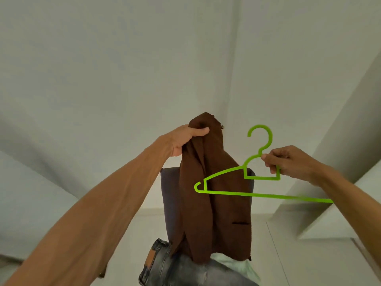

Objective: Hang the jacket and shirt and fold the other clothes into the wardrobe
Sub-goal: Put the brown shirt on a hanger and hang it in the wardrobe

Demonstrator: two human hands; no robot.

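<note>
Jacket (214,195) hangs vertically, bunched top clamped in left hand (185,141); right hand (288,159) pinches green hanger (247,182) neck, hook up, bar near-horizontal.

Before the chair back (170,203), the jacket (214,203); hanger (268,195) across its right side; jeans (177,267) below its hem.

Probably a home bedroom — clothes (175,269) heaped on a chair (169,203).
</note>
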